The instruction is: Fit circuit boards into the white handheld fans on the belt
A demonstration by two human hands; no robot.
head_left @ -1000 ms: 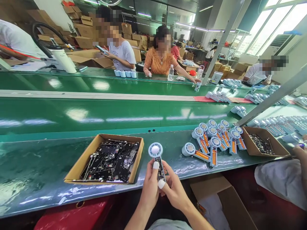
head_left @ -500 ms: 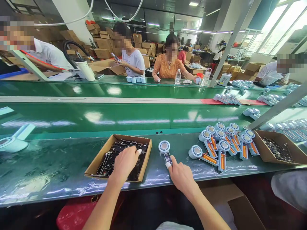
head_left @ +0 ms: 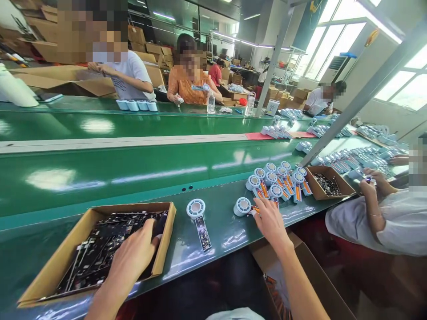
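Note:
My left hand [head_left: 135,253] reaches into a cardboard box [head_left: 26,295] of black circuit boards [head_left: 115,229]. Its thumb and fingers close on a dark board at the box's right side. On the bench just right of the box lies a light-blue fan housing [head_left: 195,208] with a narrow circuit board [head_left: 203,233] along its handle; neither hand touches it. Farther right, my right hand [head_left: 271,224] pinches the handle part of another blue fan housing [head_left: 242,206], its fingers covering most of that handle.
Several fan housings [head_left: 271,178] with orange batteries are grouped beyond my right hand. A second box [head_left: 312,189] of small parts stands behind them. A co-worker [head_left: 376,222] handles a part at right. A slanted metal post [head_left: 328,129] rises over the green conveyor [head_left: 160,164].
My right hand has left the fan housing with the circuit board and moved right to another housing. My left hand stays in the box, now at its right side. The view has turned right.

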